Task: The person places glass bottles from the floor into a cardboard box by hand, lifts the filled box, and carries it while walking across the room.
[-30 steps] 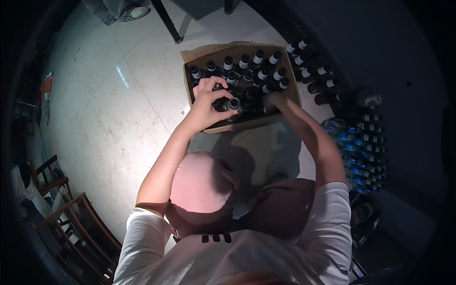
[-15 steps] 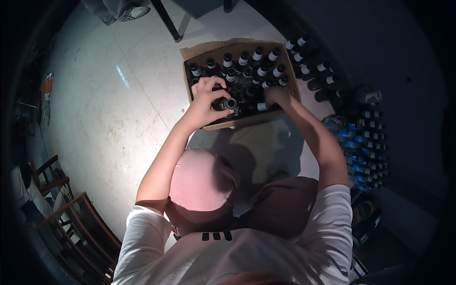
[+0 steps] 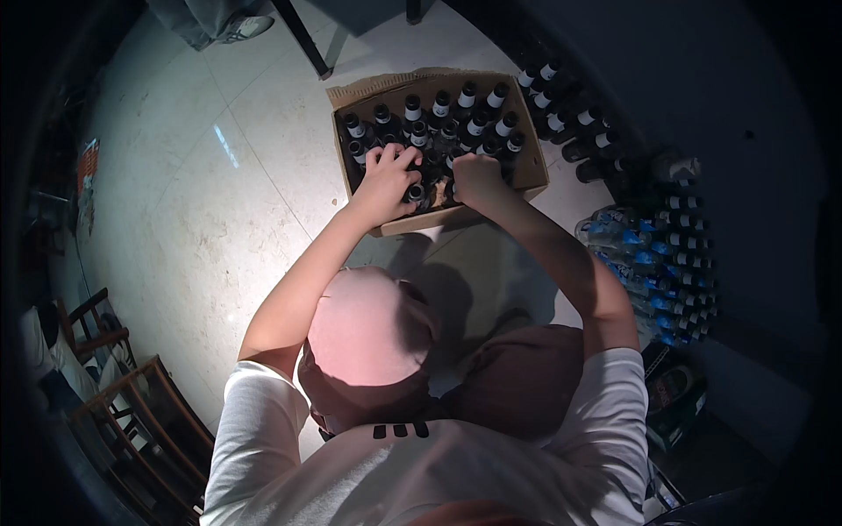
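An open cardboard box on the floor in front of me holds several dark glass bottles with pale neck labels, standing upright. My left hand reaches over the near left corner. Its thumb and fingers curl around the top of a bottle. My right hand is closed at the near side of the box, knuckles up, around what looks like a bottle neck. Most of that bottle is hidden under the hand. Between my hands, a bit of brown cardboard shows inside the box.
More dark bottles stand on the floor right of the box. Farther down are blue-labelled clear bottles. A table leg and another person's shoe are at the top. A wooden chair is at lower left.
My right hand has moved left, toward my left hand. The bottle that lay tilted beside it no longer shows that way. My left hand stays at the near left bottle, its fingers shifted slightly.
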`<move>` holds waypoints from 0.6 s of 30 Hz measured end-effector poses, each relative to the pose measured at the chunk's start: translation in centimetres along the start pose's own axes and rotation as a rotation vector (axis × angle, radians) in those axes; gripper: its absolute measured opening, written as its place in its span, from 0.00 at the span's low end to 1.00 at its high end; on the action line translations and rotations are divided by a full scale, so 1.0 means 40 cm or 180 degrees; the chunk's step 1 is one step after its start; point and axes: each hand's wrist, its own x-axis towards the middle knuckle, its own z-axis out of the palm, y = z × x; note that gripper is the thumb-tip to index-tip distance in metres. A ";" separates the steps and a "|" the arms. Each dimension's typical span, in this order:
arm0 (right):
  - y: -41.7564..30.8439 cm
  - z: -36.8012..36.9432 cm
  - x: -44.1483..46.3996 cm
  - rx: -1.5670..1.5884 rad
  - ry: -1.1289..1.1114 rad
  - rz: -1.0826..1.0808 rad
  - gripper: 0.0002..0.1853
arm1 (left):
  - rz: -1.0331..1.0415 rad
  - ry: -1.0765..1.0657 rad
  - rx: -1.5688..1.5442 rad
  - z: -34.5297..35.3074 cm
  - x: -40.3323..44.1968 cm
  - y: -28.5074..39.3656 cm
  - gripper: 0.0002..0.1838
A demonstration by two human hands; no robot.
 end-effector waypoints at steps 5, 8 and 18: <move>-0.016 0.014 -0.014 0.0323 0.0144 -0.0291 0.15 | 0.0109 -0.0215 0.0482 0.036 0.000 -0.005 0.16; -0.028 0.043 -0.006 0.0452 0.0208 -0.0357 0.15 | 0.0017 -0.0347 0.0638 0.040 0.009 -0.002 0.17; 0.097 -0.100 -0.052 0.1504 -0.0352 0.0176 0.36 | -0.0606 -0.0171 0.0654 -0.069 0.021 0.038 0.33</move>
